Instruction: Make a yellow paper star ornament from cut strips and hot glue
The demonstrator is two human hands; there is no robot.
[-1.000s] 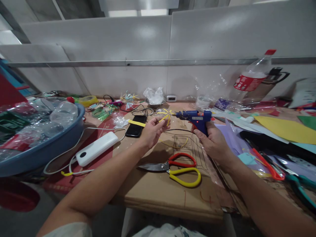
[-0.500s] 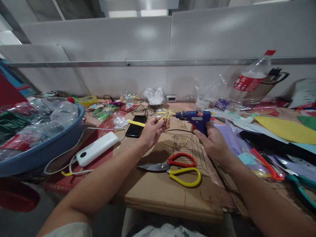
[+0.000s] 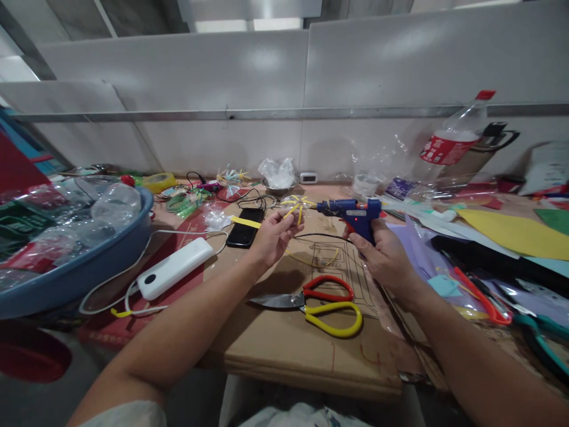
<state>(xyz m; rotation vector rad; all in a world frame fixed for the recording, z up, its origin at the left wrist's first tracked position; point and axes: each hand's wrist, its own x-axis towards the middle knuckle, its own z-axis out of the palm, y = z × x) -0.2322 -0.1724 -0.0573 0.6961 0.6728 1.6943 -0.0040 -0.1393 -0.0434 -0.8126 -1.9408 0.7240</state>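
Observation:
Pinched in my left hand (image 3: 274, 236) is a small clear plastic piece with yellow strips (image 3: 299, 205) fanning out of it. My right hand (image 3: 386, 249) is wrapped round the handle of a blue glue gun (image 3: 349, 210), its red light lit. The gun's nozzle points left, close to the yellow strips; whether it touches them I cannot tell. Below both hands, scissors (image 3: 311, 303) with one red and one yellow handle lie on the cardboard (image 3: 275, 347). A loose thin yellow strip (image 3: 313, 264) rests behind the scissors.
To the left stands a blue basin (image 3: 89, 270) full of plastic bottles, with a white power bank (image 3: 175, 268) and its cable beside it. A black phone (image 3: 244, 228) lies left of centre. Coloured sheets (image 3: 502, 228), pliers (image 3: 540, 338) and a large bottle (image 3: 453, 142) are on the right.
Almost nothing differs. My left hand and the piece in it have shifted very slightly, and my right hand's grip on the glue gun has altered a little.

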